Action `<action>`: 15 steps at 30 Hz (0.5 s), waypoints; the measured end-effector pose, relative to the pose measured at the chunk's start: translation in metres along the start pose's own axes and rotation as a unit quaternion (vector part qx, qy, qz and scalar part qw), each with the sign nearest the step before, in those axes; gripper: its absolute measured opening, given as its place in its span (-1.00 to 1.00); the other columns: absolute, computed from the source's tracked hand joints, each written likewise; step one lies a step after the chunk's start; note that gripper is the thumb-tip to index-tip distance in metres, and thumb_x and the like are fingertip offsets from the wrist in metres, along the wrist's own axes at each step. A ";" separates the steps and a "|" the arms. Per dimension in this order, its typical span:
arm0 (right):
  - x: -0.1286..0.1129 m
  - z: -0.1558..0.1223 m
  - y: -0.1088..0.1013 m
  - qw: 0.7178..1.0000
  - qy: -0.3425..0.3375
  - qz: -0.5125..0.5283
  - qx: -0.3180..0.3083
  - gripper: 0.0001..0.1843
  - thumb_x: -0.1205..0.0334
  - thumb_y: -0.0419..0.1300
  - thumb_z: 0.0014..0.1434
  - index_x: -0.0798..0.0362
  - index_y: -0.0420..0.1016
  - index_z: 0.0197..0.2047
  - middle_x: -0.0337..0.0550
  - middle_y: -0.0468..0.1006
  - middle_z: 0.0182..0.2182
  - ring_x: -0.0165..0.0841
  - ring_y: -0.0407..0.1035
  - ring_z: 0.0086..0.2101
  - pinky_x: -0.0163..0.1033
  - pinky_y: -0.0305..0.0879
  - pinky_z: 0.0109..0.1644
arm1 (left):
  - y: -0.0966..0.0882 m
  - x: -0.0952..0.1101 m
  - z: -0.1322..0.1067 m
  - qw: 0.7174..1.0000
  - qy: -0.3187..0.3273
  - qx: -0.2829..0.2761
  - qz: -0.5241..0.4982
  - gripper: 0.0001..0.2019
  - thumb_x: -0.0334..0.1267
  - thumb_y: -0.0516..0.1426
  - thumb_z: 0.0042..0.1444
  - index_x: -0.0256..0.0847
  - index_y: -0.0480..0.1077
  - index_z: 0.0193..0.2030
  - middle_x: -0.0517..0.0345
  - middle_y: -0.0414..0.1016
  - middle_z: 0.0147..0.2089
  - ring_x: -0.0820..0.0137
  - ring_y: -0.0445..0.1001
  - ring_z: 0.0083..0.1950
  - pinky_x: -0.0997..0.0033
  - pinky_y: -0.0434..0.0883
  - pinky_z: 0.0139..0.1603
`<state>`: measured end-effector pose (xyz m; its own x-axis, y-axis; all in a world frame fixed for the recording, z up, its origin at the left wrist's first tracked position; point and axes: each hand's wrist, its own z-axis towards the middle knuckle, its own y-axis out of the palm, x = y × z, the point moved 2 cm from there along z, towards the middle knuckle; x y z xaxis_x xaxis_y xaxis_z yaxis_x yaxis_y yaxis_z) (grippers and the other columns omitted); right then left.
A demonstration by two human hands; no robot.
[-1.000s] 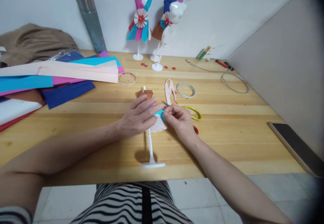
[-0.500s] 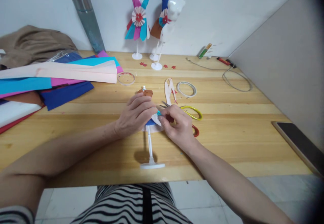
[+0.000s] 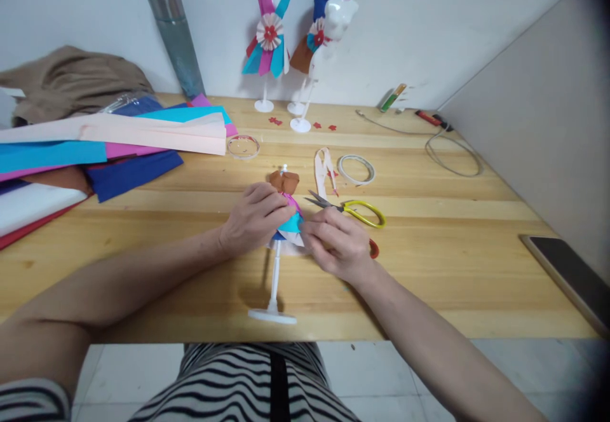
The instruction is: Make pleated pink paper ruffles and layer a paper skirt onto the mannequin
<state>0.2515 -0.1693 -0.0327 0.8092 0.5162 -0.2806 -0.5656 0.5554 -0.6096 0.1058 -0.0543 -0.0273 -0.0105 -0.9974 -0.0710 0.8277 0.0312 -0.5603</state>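
Note:
A small mannequin (image 3: 284, 182) on a white stand leans slightly in front of me, its round base (image 3: 272, 316) near the table's front edge. It wears a brown top and a layered skirt (image 3: 290, 222) of magenta, turquoise, blue and pale pink. My left hand (image 3: 252, 217) is closed around the mannequin's waist from the left. On the right, my right hand (image 3: 337, 241) is closed in a pinch at the skirt's edge; what its fingertips hold is hidden. Scissors (image 3: 365, 213) with yellow and red handles lie behind and partly under my right hand.
Dressed mannequins (image 3: 269, 34) and a white one (image 3: 338, 18) stand by the wall. Coloured sheets (image 3: 157, 133) and a bottle (image 3: 174, 37) are at left. A tape roll (image 3: 356, 170), pale ribbon (image 3: 321, 174), cable (image 3: 457, 168) and phone (image 3: 565, 276) lie rightward.
The mannequin has tilted, its base shifting left and its top right. My left hand has moved lower, baring the brown top and the magenta and turquoise skirt. My right hand stays beside the skirt.

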 end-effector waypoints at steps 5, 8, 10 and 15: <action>-0.001 0.001 -0.002 0.998 -0.057 0.011 0.003 -0.81 0.49 0.12 0.17 0.06 0.51 -0.34 -0.17 0.46 -0.47 -0.41 0.31 -0.50 -0.27 0.24 -0.48 | 0.003 0.000 -0.006 1.000 -0.008 -0.021 0.007 -0.90 -0.46 0.13 0.17 -0.21 0.38 -0.34 0.11 0.49 -0.39 0.33 0.32 -0.25 0.29 0.29 -0.21; 0.000 0.001 -0.003 0.998 -0.060 0.015 -0.002 -0.81 0.49 0.13 0.17 0.04 0.51 -0.34 -0.17 0.47 -0.47 -0.41 0.31 -0.50 -0.27 0.22 -0.48 | 0.002 0.000 -0.009 0.999 -0.024 -0.031 0.016 -0.88 -0.44 0.10 0.19 -0.19 0.39 -0.35 0.12 0.49 -0.38 0.32 0.34 -0.23 0.28 0.29 -0.18; 0.001 0.000 -0.004 0.998 -0.054 0.013 -0.015 -0.80 0.47 0.13 0.17 0.00 0.50 -0.33 -0.19 0.48 -0.47 -0.41 0.31 -0.51 -0.27 0.20 -0.49 | 0.001 0.000 -0.010 0.998 -0.032 -0.041 0.025 -0.86 -0.43 0.07 0.19 -0.18 0.40 -0.36 0.11 0.50 -0.37 0.32 0.34 -0.23 0.28 0.29 -0.18; -0.001 0.001 -0.006 0.993 -0.041 0.076 -0.078 -0.86 0.36 0.13 0.19 -0.02 0.50 -0.28 -0.20 0.46 -0.48 -0.38 0.30 -0.52 -0.25 0.23 -0.48 | -0.001 0.000 -0.011 0.998 -0.036 -0.050 0.027 -0.83 -0.45 0.04 0.18 -0.17 0.40 -0.35 0.11 0.50 -0.36 0.33 0.34 -0.25 0.30 0.32 -0.19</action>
<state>0.2542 -0.1722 -0.0282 0.6969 0.6409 -0.3218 -0.6443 0.3625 -0.6734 0.0988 -0.0534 -0.0354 0.0756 -0.9961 -0.0453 0.7653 0.0871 -0.6378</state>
